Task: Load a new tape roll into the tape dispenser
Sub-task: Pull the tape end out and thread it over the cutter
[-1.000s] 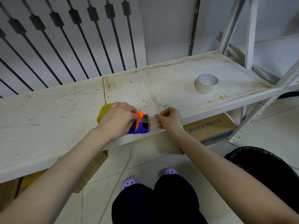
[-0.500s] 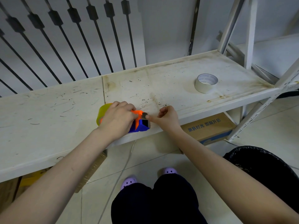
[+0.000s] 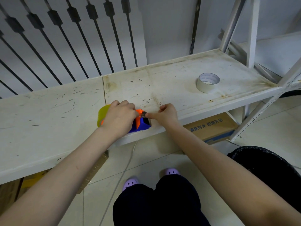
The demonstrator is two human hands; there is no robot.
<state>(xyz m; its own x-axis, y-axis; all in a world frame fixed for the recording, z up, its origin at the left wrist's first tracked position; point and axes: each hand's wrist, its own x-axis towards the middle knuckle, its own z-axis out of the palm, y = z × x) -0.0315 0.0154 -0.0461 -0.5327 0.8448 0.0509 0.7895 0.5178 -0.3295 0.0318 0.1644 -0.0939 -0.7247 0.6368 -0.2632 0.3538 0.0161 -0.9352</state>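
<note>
A blue and orange tape dispenser (image 3: 142,123) lies near the front edge of the white shelf (image 3: 48,111). A yellowish tape roll (image 3: 103,114) sits in it, mostly hidden under my left hand (image 3: 119,118), which grips the dispenser from above. My right hand (image 3: 164,114) is pinched at the dispenser's front end, at the small roller by the blade. Whether it holds the clear tape end there is too fine to tell. A second, whitish tape roll (image 3: 207,82) lies flat on the shelf far to the right, apart from both hands.
Black railing bars (image 3: 91,38) stand behind the shelf. White shelf uprights (image 3: 251,33) rise at the right. A cardboard box (image 3: 213,128) lies under the shelf, a black bin (image 3: 268,168) stands at the lower right, and a thin cable (image 3: 123,172) runs across the floor tiles.
My right hand has moved left from a short way off and now pinches at the dispenser's front end. My left hand has stayed on the dispenser.
</note>
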